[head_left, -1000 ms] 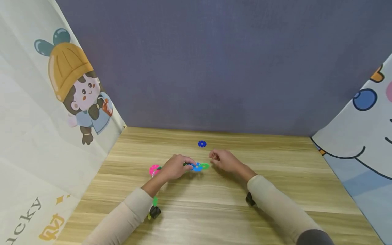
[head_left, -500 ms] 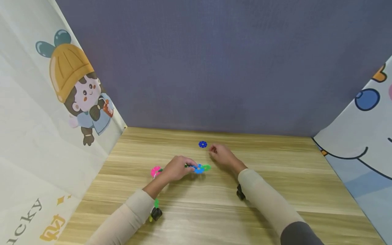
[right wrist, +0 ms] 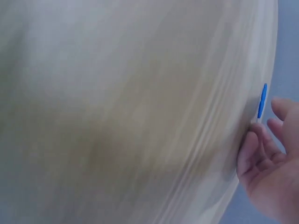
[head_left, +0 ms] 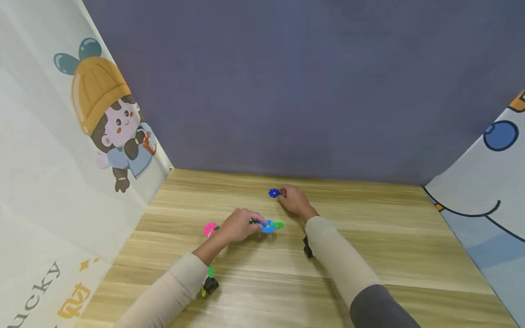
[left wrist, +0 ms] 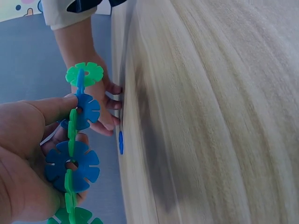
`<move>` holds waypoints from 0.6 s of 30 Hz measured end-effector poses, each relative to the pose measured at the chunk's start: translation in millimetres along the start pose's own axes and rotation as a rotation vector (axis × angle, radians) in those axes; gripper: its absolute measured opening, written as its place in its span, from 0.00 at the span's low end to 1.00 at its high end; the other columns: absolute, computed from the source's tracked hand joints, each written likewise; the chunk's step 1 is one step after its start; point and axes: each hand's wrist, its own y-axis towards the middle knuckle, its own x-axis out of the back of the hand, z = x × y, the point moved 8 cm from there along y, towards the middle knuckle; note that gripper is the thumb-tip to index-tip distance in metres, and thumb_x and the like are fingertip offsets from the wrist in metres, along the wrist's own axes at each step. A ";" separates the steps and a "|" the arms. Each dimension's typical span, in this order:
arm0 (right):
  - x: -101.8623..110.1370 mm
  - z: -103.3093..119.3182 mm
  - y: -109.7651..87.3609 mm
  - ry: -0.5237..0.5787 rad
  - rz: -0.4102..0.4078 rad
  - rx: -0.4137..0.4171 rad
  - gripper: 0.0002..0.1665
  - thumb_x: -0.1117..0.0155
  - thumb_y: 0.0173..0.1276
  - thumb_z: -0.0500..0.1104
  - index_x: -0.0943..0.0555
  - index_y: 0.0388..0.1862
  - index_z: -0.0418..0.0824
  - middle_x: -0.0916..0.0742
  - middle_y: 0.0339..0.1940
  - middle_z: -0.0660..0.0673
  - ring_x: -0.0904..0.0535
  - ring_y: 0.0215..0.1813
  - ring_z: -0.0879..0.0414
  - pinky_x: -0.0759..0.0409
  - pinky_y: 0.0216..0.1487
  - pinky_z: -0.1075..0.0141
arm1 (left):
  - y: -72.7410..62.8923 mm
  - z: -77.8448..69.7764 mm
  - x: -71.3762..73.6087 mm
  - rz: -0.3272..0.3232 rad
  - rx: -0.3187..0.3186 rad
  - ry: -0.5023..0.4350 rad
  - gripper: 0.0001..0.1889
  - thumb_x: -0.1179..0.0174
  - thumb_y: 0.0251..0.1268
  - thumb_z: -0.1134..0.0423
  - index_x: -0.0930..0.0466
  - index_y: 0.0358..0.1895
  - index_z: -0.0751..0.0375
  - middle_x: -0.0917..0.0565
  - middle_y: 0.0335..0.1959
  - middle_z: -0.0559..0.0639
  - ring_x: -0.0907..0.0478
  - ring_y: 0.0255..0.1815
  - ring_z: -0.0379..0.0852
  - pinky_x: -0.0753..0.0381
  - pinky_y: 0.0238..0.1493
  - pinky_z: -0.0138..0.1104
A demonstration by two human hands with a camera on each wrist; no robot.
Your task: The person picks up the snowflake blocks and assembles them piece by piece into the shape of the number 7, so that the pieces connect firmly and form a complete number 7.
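A chain of slotted plastic snowflake discs (left wrist: 84, 163), blue and green by turns, is pinched between the thumb and fingers of my left hand (head_left: 239, 225). Its near end shows a light blue disc (head_left: 269, 227) and a green disc (head_left: 279, 225) just past my fingertips. Farther back on the table lies a single dark blue snowflake disc (head_left: 273, 193), flat. My right hand (head_left: 294, 199) is at its right side, fingers loosely bent and fingertips right at its edge. In the right wrist view the blue disc (right wrist: 262, 100) appears edge-on beside the fingers.
More of the chain, including a pink disc (head_left: 211, 229) and a green disc (head_left: 211, 272), shows around the left forearm. Black wrist cameras hang under both sleeves. The wooden table (head_left: 369, 228) meets a grey-blue panel (head_left: 287, 91) behind, with printed cloths at both sides.
My right hand has moved back and left, from beside the chain's end to the dark blue disc. The left hand keeps hold of the chain almost in place.
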 end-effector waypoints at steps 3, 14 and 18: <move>-3.9 1.4 5.6 0.006 -0.003 -0.024 0.26 0.40 0.76 0.49 0.23 0.67 0.39 0.13 0.58 0.40 0.16 0.59 0.45 0.19 0.63 0.50 | -2.2 0.2 0.1 0.004 -0.004 0.004 0.07 0.35 0.70 0.60 0.09 0.46 0.47 0.09 0.46 0.43 0.16 0.44 0.39 0.16 0.51 0.40; -6.5 -0.3 6.2 -0.068 -0.025 -0.135 0.27 0.38 0.75 0.53 0.22 0.69 0.48 0.17 0.67 0.44 0.22 0.68 0.41 0.22 0.65 0.45 | -8.0 -1.6 4.5 -0.004 0.005 0.009 0.06 0.34 0.70 0.60 0.09 0.44 0.47 0.09 0.44 0.43 0.21 0.34 0.34 0.19 0.45 0.37; -7.5 2.4 5.8 -0.084 -0.032 -0.137 0.28 0.37 0.74 0.55 0.22 0.69 0.48 0.16 0.67 0.44 0.21 0.67 0.42 0.19 0.62 0.46 | -9.6 -1.4 6.1 -0.005 0.010 0.007 0.06 0.34 0.70 0.60 0.09 0.44 0.47 0.09 0.44 0.43 0.23 0.32 0.34 0.20 0.45 0.36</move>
